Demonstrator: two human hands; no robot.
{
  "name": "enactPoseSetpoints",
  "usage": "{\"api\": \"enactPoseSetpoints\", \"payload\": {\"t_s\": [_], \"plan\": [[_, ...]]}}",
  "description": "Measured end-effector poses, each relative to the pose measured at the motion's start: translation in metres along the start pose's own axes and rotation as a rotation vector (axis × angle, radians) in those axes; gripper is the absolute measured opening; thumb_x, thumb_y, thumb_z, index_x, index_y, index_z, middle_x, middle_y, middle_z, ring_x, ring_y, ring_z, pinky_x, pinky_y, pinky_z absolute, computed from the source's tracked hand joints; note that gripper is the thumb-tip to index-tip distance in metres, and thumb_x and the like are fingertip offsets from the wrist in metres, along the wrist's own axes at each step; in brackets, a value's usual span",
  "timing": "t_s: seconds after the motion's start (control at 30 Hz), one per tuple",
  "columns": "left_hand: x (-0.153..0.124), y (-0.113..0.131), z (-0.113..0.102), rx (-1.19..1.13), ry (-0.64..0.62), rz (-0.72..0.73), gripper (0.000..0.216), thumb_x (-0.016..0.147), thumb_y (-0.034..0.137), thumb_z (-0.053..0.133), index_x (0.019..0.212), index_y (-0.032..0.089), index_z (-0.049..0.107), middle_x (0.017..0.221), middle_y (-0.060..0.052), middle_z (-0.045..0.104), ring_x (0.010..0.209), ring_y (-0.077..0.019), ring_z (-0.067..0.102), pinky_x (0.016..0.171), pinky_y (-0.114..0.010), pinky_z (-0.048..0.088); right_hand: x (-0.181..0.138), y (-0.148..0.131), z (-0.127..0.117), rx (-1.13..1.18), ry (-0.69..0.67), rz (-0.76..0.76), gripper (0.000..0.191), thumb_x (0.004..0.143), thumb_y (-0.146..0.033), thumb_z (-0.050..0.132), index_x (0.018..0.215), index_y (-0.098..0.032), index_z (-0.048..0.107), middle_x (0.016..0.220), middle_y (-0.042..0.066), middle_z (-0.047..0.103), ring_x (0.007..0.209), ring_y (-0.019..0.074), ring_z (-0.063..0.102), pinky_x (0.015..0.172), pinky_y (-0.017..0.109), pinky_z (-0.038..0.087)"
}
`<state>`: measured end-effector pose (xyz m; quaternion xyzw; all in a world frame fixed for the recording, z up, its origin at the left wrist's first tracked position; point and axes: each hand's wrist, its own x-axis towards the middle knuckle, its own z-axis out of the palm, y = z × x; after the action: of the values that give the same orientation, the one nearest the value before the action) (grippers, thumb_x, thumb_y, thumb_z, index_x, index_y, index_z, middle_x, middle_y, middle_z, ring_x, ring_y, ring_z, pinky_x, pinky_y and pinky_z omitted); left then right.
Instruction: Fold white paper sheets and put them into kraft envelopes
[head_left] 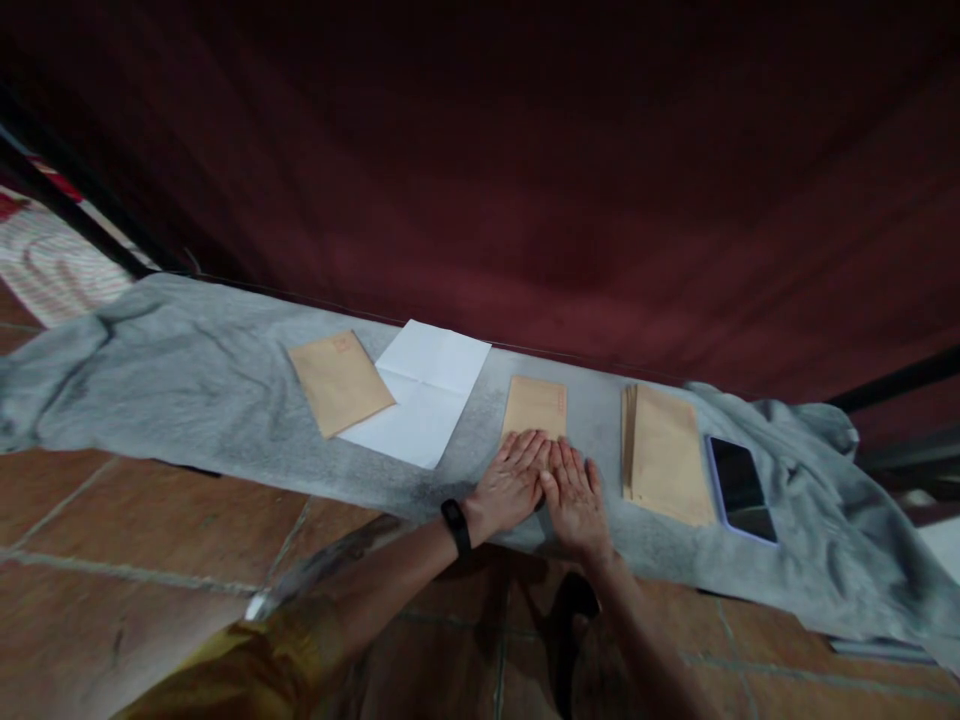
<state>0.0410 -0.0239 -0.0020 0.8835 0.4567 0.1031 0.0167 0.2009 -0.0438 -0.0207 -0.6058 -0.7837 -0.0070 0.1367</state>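
Both of my hands lie flat, side by side, on the lower part of a brown paper envelope with red print near its right edge. My left hand, with a black band on its wrist, has its fingers stretched out over the envelope. Touching it, my right hand rests palm down with fingers extended. The envelope's near end is hidden under the hands. Left of them, a creased white sheet of paper lies partly under another brown envelope. To the right is a stack of brown envelopes.
A grey cloth covers the long narrow surface and bunches up at both ends. Right of the stack lies a phone with a dark screen. Behind hangs a dark red curtain. Tiled floor shows in front.
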Motion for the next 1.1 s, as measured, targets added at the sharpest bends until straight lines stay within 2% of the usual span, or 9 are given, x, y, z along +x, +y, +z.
{"api": "enactPoseSetpoints", "payload": {"t_s": [0.23,0.47,0.7,0.83,0.97,1.1], "plan": [[-0.004,-0.007,-0.004,-0.017,0.014,-0.011,0.057,0.104,0.035,0.024,0.155,0.008,0.025,0.164,-0.014,0.024,0.153,-0.0221,0.015,0.125,-0.044,0.009,0.000,-0.001,-0.003,-0.020,-0.015,0.030,0.057,0.106,-0.042,0.016,0.157,-0.020,0.025,0.161,0.008,0.032,0.148,0.0247,0.029,0.121,0.049,0.013],[-0.002,-0.019,-0.004,-0.017,0.017,-0.130,0.057,0.100,0.030,0.028,0.153,0.008,0.030,0.162,-0.014,0.030,0.152,-0.0229,0.021,0.123,-0.043,0.018,0.000,-0.005,-0.004,-0.025,0.023,0.046,0.056,0.106,-0.041,0.021,0.157,-0.019,0.026,0.159,0.010,0.036,0.146,0.0256,0.034,0.121,0.050,0.015],[0.011,-0.036,0.006,0.030,0.122,-0.208,0.057,0.099,0.027,0.029,0.153,0.011,0.029,0.157,-0.014,0.039,0.149,-0.0227,0.028,0.122,-0.046,0.025,0.004,-0.007,-0.003,-0.022,0.012,0.077,0.055,0.105,-0.043,0.026,0.155,-0.020,0.033,0.159,0.008,0.035,0.145,0.0264,0.036,0.121,0.049,0.018],[0.024,-0.035,0.005,0.016,0.118,-0.118,0.054,0.101,0.027,0.028,0.152,0.009,0.033,0.158,-0.014,0.037,0.149,-0.0213,0.029,0.121,-0.042,0.028,0.008,-0.010,-0.002,-0.013,-0.019,0.111,0.054,0.104,-0.042,0.029,0.153,-0.021,0.038,0.159,0.006,0.035,0.145,0.0270,0.037,0.121,0.050,0.018],[0.038,-0.023,0.005,0.003,0.085,-0.007,0.053,0.103,0.031,0.027,0.151,0.012,0.036,0.160,-0.011,0.035,0.149,-0.0211,0.028,0.122,-0.042,0.027,0.010,-0.012,0.000,-0.028,-0.069,0.122,0.052,0.101,-0.034,0.034,0.152,-0.023,0.039,0.159,0.006,0.035,0.146,0.0292,0.035,0.121,0.053,0.017],[0.052,-0.015,0.012,0.003,0.080,-0.040,0.055,0.105,0.039,0.025,0.151,0.012,0.038,0.159,-0.011,0.036,0.148,-0.0214,0.030,0.121,-0.043,0.027,0.010,-0.013,0.005,-0.035,-0.064,0.118,0.054,0.100,-0.029,0.036,0.152,-0.019,0.039,0.158,0.010,0.036,0.146,0.0315,0.034,0.120,0.056,0.017]]}}
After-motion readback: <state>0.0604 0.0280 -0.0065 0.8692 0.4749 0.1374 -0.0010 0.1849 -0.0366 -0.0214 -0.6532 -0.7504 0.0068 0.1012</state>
